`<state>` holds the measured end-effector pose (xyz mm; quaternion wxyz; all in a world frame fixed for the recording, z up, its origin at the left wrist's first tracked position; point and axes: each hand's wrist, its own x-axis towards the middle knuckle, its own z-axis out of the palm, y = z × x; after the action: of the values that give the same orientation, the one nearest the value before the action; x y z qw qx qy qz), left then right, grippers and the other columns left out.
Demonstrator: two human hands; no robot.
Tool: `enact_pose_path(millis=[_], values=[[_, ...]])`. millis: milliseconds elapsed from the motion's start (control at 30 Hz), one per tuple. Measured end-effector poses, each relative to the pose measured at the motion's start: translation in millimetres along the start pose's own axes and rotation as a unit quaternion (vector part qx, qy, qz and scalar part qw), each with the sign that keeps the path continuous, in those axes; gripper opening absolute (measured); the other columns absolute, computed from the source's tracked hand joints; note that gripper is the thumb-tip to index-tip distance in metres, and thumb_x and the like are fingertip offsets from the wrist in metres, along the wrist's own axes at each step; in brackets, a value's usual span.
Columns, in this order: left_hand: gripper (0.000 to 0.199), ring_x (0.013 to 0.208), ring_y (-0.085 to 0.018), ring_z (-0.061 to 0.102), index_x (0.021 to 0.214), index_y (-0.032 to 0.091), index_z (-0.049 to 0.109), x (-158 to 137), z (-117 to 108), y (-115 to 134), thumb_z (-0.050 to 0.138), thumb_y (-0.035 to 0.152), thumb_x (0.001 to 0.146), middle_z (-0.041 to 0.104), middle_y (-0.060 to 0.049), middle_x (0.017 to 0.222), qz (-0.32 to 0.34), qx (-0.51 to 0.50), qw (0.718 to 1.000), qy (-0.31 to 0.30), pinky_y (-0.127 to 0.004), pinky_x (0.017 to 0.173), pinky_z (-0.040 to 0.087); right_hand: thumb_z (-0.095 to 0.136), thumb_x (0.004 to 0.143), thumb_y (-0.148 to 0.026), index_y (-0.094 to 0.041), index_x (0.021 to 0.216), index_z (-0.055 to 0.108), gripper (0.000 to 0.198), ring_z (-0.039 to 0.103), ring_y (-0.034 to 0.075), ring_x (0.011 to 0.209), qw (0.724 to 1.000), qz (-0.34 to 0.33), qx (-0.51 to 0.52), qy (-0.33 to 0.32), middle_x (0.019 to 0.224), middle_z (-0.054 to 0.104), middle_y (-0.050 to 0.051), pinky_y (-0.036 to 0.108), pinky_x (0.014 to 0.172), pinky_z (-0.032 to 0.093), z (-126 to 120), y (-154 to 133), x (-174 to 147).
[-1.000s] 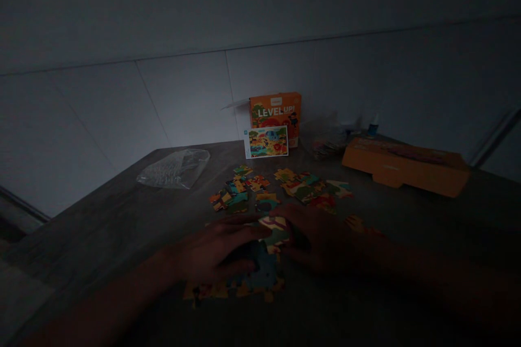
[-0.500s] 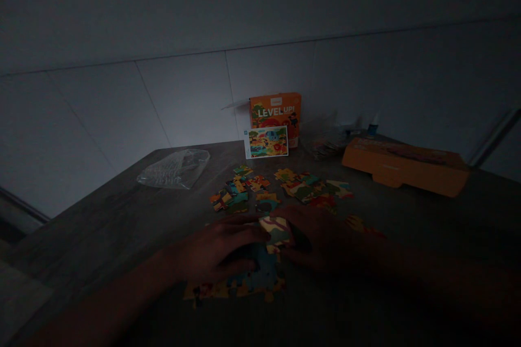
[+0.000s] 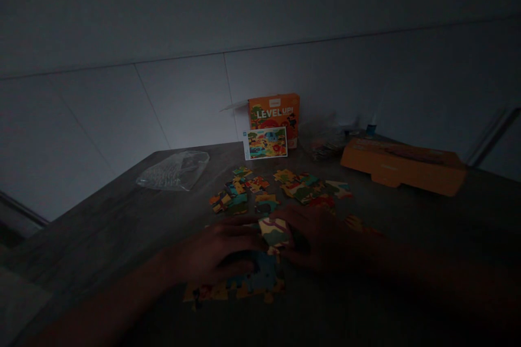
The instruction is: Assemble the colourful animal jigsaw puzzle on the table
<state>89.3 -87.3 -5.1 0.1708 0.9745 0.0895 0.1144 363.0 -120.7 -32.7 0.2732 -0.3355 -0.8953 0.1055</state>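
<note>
- Dim light lay on the smooth white wall [image 3: 183, 97] and the dark grey desk [image 3: 101, 222].
- One flat cream-and-green puzzle piece [image 3: 275, 232] sat at the far right end of the blue-and-yellow joined puzzle patch [image 3: 264, 271].
- The right hand [image 3: 315, 236] pinched that piece's right side. The left hand [image 3: 215, 249] spread over the patch, fingers by the piece; I couldn't tell if it gripped.
- It looked like the step of fitting this piece on.
- Next, the move seemed to need matching bumps to gaps, then a soft push.

Matt, multicoloured cardboard puzzle pieces [image 3: 302, 192]; glossy, crinkled clear plastic bag [image 3: 175, 172]; smooth, long orange cardboard box [image 3: 407, 171]; matt grey tabletop [image 3: 101, 217].
</note>
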Motion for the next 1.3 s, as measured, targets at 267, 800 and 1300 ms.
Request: enact_pose_path(millis=[267,800,1300], values=[[0.03,0.139,-0.028,0.05,0.129,0.024,0.064,-1,2,-1,0.06,0.024,0.099,0.061,-0.009,0.142,0.012,0.015,1.0,-0.005,-0.051,0.121,0.037,0.072,0.081,-0.033,-0.015,0.122,0.063,0.047,0.068,0.024,0.086,0.999,-0.006,-0.028,0.02,0.104,0.072,0.011,0.033,0.071,0.052,-3,-6,0],[0.056,0.15,-0.039,0.032,0.131,0.023,0.059,-9,8,9,0.078,0.039,0.08,0.042,-0.013,0.158,-0.022,0.037,0.998,-0.035,-0.06,0.118,0.037,0.075,0.071,-0.053,-0.019,0.096,0.066,0.043,0.063,0.018,0.064,0.991,-0.135,-0.01,0.011,0.078,0.069,0.004,0.028,0.056,0.042,-8,2,-4],[0.08,0.142,-0.046,0.038,0.145,0.028,0.051,-3,8,9,0.082,0.046,0.074,0.037,-0.016,0.157,-0.108,0.094,0.989,-0.034,-0.065,0.112,0.038,0.072,0.075,-0.054,-0.019,0.091,0.067,0.039,0.063,0.018,0.064,0.992,-0.12,-0.028,0.019,0.075,0.069,0.004,0.03,0.057,0.042,-12,-2,-4]])
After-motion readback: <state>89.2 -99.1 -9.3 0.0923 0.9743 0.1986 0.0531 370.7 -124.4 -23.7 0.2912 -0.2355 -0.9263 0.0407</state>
